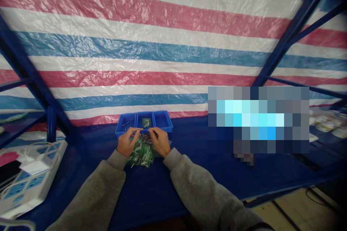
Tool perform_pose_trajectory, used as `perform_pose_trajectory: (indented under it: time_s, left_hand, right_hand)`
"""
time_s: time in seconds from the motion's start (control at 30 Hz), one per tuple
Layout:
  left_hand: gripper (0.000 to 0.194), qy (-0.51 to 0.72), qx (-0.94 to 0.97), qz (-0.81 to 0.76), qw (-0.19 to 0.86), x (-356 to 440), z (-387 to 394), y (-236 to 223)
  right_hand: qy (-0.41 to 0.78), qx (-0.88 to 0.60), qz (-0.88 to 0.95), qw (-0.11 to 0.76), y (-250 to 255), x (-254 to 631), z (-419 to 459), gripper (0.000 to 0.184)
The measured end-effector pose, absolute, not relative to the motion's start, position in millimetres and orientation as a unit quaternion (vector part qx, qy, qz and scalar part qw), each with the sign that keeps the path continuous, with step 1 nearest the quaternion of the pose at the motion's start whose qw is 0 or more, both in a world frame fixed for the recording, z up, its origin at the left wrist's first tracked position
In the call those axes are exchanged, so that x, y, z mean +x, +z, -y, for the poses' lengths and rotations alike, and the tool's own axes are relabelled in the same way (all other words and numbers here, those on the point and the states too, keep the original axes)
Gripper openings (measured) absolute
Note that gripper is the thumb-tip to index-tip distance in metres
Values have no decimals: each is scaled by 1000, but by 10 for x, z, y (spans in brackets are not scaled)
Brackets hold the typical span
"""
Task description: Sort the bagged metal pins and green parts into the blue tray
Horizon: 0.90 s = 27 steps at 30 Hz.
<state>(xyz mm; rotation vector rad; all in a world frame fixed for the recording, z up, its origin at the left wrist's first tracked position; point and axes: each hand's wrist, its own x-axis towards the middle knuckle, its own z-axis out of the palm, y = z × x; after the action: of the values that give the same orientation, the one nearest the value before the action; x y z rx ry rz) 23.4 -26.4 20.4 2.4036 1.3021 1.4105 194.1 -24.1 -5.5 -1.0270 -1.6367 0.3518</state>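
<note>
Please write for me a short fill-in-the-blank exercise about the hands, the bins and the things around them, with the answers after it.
The left hand and right hand come out of sleeves coloured ____.
The row of blue bins contains ____ bins.
The striped sheet has red, blue and ____ stripes.
The power strip lies on the person's ____ side.

Missing words: grey; three; white; left.
</note>
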Motion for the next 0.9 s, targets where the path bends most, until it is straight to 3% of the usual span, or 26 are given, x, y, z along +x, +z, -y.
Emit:
perform_pose_trajectory:
  time_s: [0.3, 0.6, 0.9]
  left_hand:
    - [19, 458, 804, -378, -33, 225, 196, 139]
    - [15, 461, 810, -361, -36, 217, 184, 136]
    - [23, 437, 826, -353, -42, 207, 174, 168]
  right_hand:
    - [147, -428, 692, 563, -15, 1948, 277, 25]
    - [146, -427, 692, 564, 23, 1958, 295, 24]
    - [147, -415, 701, 561, 35, 1960, 307, 23]
